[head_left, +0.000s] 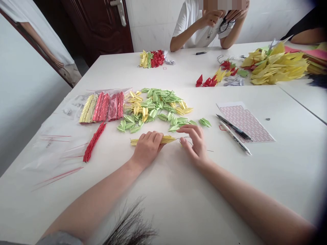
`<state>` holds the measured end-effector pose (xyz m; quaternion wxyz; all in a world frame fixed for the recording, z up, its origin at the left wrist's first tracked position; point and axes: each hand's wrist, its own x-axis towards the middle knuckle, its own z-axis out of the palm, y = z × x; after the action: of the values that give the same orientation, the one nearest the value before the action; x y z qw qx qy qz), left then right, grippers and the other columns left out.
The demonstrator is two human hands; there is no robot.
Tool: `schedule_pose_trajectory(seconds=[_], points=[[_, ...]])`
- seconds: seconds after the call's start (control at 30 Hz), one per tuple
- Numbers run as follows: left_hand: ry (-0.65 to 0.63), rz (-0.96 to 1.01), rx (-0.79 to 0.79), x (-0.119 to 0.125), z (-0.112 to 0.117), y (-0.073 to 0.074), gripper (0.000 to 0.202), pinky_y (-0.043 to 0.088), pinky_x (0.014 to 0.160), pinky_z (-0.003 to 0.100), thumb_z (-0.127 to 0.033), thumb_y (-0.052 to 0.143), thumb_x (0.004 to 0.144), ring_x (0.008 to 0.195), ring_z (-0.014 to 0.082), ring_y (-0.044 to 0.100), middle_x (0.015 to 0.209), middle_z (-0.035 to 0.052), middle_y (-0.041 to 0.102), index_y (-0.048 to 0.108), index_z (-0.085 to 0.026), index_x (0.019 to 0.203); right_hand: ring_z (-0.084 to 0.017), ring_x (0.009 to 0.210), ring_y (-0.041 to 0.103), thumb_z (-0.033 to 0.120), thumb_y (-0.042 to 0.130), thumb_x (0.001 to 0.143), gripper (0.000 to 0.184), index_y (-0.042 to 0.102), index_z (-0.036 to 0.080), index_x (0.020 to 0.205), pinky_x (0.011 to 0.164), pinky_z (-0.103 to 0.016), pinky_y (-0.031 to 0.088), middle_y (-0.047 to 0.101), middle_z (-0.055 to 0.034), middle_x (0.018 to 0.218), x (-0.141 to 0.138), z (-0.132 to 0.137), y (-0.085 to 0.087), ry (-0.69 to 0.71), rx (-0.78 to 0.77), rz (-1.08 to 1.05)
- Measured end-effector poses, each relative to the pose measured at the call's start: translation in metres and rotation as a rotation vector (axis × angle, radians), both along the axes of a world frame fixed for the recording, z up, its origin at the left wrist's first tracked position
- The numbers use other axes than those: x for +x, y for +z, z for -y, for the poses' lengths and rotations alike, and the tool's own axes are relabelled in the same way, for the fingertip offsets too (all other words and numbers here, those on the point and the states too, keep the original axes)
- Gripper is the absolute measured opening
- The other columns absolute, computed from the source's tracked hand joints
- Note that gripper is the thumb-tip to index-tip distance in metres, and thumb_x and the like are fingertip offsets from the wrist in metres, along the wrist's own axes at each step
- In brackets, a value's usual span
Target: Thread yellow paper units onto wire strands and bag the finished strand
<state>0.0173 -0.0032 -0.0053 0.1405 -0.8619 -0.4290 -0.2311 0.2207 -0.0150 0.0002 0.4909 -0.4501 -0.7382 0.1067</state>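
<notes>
Before the green pile (155, 97), the left hand (148, 147) clamps its grip round yellow paper (168, 139), seemingly steadying it, the right hand (196, 143) loosely parted.

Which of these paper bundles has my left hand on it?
The yellow bundle in front of you: your left hand covers its middle. The loose red bundle and the row of red and yellow bundles lie farther left, untouched.
</notes>
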Motion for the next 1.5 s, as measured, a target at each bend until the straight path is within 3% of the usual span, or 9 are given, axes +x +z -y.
schedule_pose_trajectory(seconds=[0.2,0.43,0.63,0.93,1.27,1.5], points=[[-0.024,0.02,-0.037,0.001,0.001,0.002,0.019,0.043,0.067,0.034,-0.034,0.043,0.102,0.08,0.0212,0.06,0.088,0.0051,0.065,0.051,-0.017,0.104,-0.025,0.1,0.057,0.025,0.055,0.096,0.01,0.061,0.024,0.088,0.089,-0.046,0.046,0.062,-0.0089,0.108,-0.005,-0.003,-0.007,0.012,0.073,0.126],[-0.061,0.039,-0.12,0.002,0.001,-0.004,0.024,0.049,0.065,0.03,-0.038,0.036,0.104,0.081,0.0197,0.064,0.09,0.0046,0.064,0.046,-0.017,0.112,-0.025,0.104,0.058,0.021,0.056,0.095,0.009,0.06,0.023,0.086,0.09,-0.046,0.046,0.064,-0.0089,0.111,-0.005,-0.004,-0.009,0.086,0.05,0.111],[-0.061,0.022,-0.224,0.002,0.004,0.001,0.034,0.049,0.062,0.03,-0.045,0.036,0.103,0.084,0.0212,0.064,0.096,0.0069,0.063,0.043,-0.018,0.123,-0.026,0.108,0.056,0.024,0.055,0.096,0.012,0.06,0.023,0.085,0.094,-0.048,0.045,0.065,-0.0095,0.113,-0.007,-0.003,-0.008,0.112,0.024,0.112],[-0.005,-0.06,-0.146,0.003,0.002,0.001,0.034,0.045,0.062,0.03,-0.045,0.032,0.104,0.078,0.0202,0.06,0.088,0.0058,0.061,0.053,-0.018,0.102,-0.027,0.112,0.055,0.029,0.051,0.096,0.014,0.064,0.023,0.093,0.098,-0.052,0.043,0.063,-0.0102,0.117,-0.004,-0.002,-0.005,0.141,-0.093,0.119],[-0.018,-0.042,-0.155,0.002,0.002,0.001,0.037,0.045,0.062,0.029,-0.045,0.024,0.105,0.079,0.019,0.06,0.088,0.005,0.061,0.05,-0.018,0.1,-0.025,0.104,0.058,0.019,0.053,0.092,0.009,0.06,0.023,0.089,0.092,-0.046,0.046,0.064,-0.0087,0.109,-0.006,-0.005,-0.01,0.093,-0.022,0.089],[-0.027,-0.063,-0.207,0.003,0.002,0.002,0.039,0.045,0.061,0.029,-0.047,0.026,0.104,0.078,0.0192,0.06,0.086,0.0048,0.061,0.052,-0.018,0.097,-0.025,0.1,0.058,0.02,0.049,0.093,0.01,0.058,0.023,0.088,0.09,-0.047,0.046,0.064,-0.0091,0.104,-0.007,-0.005,-0.008,0.063,-0.026,0.064]])
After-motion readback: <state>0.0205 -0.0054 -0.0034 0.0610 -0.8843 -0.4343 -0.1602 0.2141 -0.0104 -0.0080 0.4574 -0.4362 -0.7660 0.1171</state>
